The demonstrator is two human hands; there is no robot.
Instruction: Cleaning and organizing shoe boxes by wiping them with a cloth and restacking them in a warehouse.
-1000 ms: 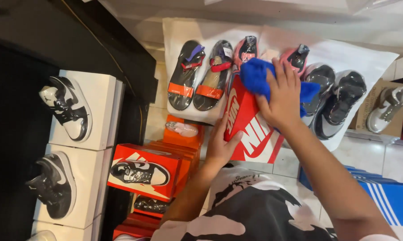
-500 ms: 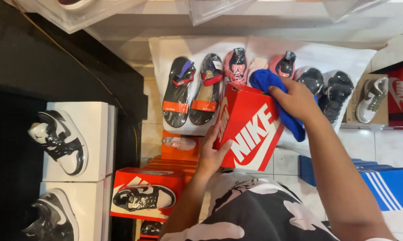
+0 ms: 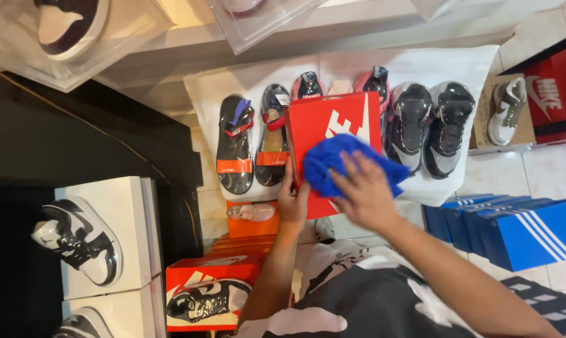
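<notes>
My left hand grips the left edge of a red shoe box and holds it up above the floor. My right hand presses a blue cloth flat against the box's red face. Behind the box, on a white sheet, lie a pair of black sandals with orange straps, pink and black shoes partly hidden by the box, and a pair of dark sneakers.
White boxes with black and white sneakers stand at the left. Orange boxes are stacked below. Blue striped boxes sit at the right. A tan box with a pale sneaker and a red box are at the far right.
The red box has been turned so its flat face points toward me. My right hand with the blue cloth slid from the box's upper right edge down onto that face.
</notes>
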